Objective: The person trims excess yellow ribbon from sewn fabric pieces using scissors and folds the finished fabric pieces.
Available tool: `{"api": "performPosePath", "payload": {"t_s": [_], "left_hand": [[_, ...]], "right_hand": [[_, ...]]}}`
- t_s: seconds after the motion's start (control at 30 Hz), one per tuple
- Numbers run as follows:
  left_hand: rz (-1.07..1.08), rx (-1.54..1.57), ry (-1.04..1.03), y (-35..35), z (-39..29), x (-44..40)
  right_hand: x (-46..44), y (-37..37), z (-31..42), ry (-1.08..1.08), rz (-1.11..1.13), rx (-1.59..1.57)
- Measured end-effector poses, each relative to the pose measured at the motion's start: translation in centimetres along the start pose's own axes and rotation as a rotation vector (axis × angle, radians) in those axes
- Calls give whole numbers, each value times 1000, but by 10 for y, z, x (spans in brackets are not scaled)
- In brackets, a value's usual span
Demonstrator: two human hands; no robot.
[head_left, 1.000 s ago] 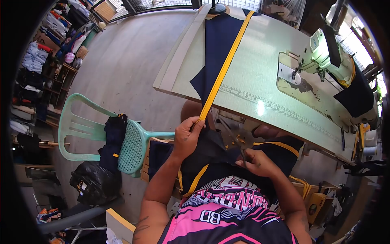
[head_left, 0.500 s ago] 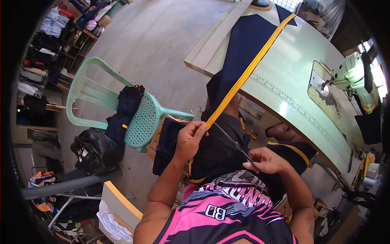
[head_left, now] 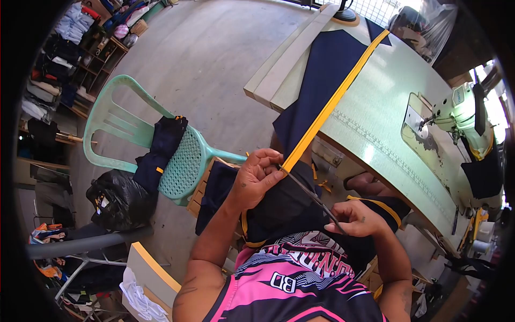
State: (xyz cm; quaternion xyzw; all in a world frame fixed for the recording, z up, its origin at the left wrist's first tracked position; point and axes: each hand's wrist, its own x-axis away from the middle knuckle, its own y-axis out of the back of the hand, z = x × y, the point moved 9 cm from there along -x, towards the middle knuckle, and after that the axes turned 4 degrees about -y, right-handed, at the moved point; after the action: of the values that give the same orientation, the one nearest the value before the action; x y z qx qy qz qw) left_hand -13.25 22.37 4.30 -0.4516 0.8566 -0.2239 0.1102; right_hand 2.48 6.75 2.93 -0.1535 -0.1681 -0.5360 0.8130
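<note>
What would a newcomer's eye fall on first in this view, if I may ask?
Probably the bright yellow strip along the navy fabric, running across the table to the left hand. Next might come the pale green chair at left, with dark cloth draped over it, and the sewing machine on the table's right side.

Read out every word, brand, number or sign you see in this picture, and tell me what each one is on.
"BD", appearing upside down: on the jersey.
Larger jersey lettering: folded, can't be read whole.
Sewing machine label: too small to read.
Ruler scale on the table: marks show, numbers too small.
Navy cloth and yellow strip: no lettering visible.
</note>
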Motion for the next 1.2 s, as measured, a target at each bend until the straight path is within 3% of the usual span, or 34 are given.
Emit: {"api": "performPosePath", "payload": {"t_s": [0.13, 0.5, 0.63, 0.73, 0.8, 0.87, 0.97, 1.2], "left_hand": [[302, -139, 73, -7, 6, -4], [392, -260, 126, -13, -3, -5], [359, -281, 173, -9, -7, -6], [289, -211, 108, 2, -13, -15], [241, -140, 47, 6, -18, -23], [228, -110, 40, 0, -21, -26], [133, -35, -35, -4, -38, -36], [192, -220, 24, -2, -39, -17]], "right_hand": [[7, 4, 8, 29, -22, 88], [14, 6, 10, 8, -38, 176], [32, 8, 25, 125, -89, 397], [75, 44, 28, 26, -348, 322], [98, 74, 51, -51, -677, 244], [119, 113, 50, -192, -945, 422], [122, 155, 47, -288, -1052, 553], [107, 174, 53, -377, -1041, 689]]}}
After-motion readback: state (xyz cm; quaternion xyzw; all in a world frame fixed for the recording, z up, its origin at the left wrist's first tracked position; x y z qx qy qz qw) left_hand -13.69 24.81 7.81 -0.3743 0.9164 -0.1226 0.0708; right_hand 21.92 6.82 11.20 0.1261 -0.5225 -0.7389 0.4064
